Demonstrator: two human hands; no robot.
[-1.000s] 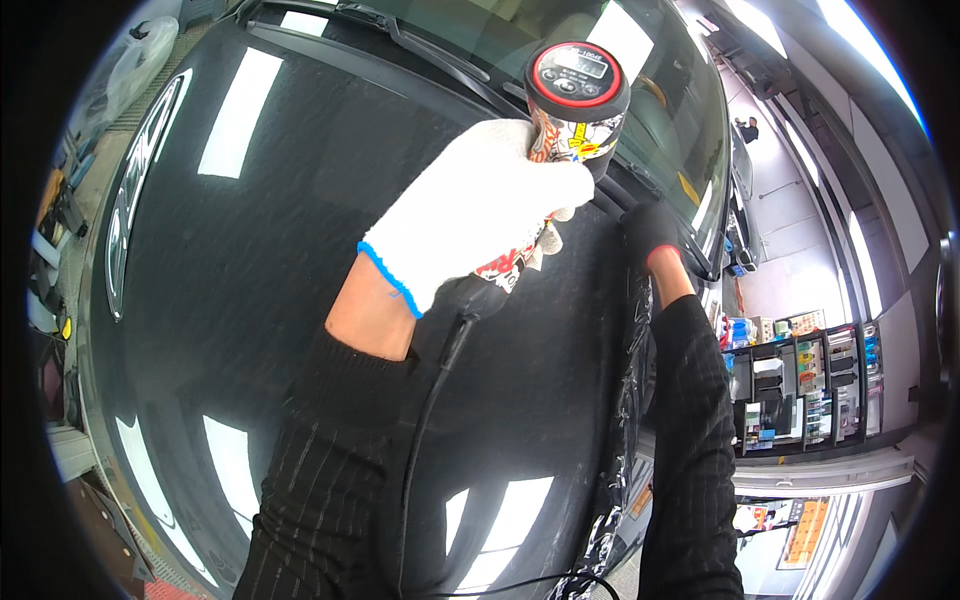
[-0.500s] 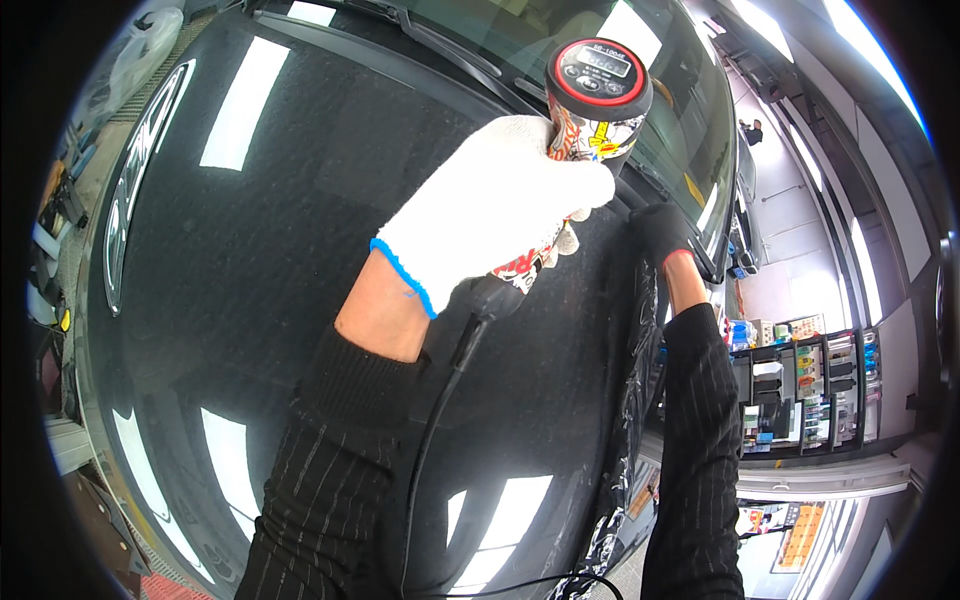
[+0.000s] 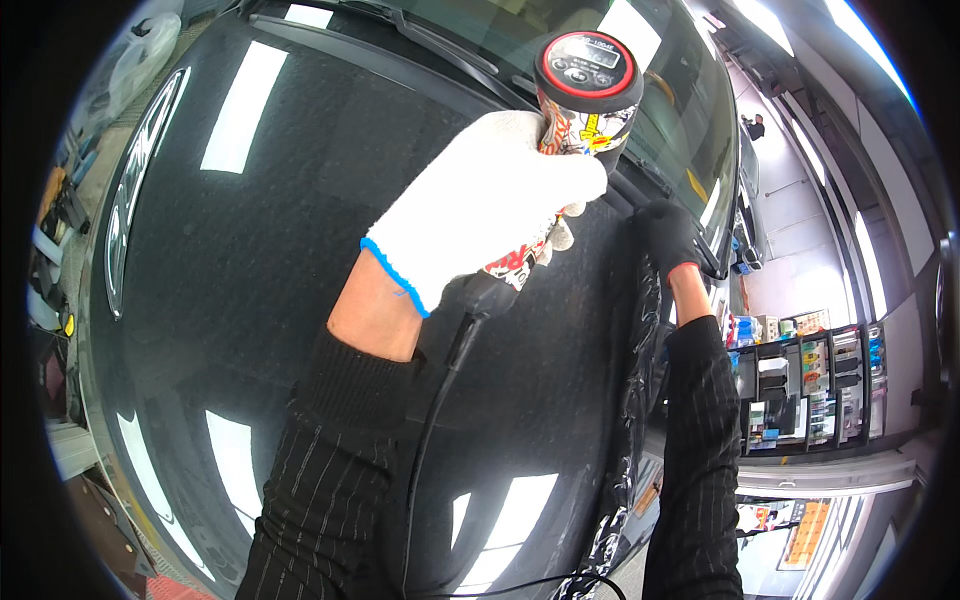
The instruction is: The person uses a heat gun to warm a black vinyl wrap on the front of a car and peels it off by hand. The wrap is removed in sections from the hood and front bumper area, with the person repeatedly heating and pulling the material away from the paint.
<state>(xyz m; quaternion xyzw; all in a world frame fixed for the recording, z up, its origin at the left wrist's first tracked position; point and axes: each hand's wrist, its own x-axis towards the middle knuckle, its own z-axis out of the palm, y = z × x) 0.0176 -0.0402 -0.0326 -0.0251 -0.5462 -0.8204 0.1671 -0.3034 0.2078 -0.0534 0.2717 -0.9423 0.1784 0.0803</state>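
Note:
My left hand [image 3: 490, 195], in a white knit glove with a blue cuff, is closed around the handle of a heat gun [image 3: 590, 85]. A small display and buttons sit in the red-ringed round end of the heat gun, and a graphic pattern wraps its body; its nozzle is out of sight. Below both lies the glossy black hood [image 3: 270, 300] of a car. My black-gloved right hand [image 3: 668, 235] is at the hood's right edge near the windshield, where its fingers blend into the dark surface and cannot be made out. Wrinkled, shiny black film [image 3: 630, 430] runs along that edge.
A black cord [image 3: 420, 450] hangs from the heat gun handle across the hood. The windshield [image 3: 480, 30] and a wiper [image 3: 430, 45] lie at the far side. Shelves of bottles and boxes [image 3: 810, 390] stand to the right, and clear plastic sheeting [image 3: 145, 55] hangs far left.
My left hand and the heat gun have shifted slightly left and up in the view. My right hand appears slightly lower, with more of its back showing.

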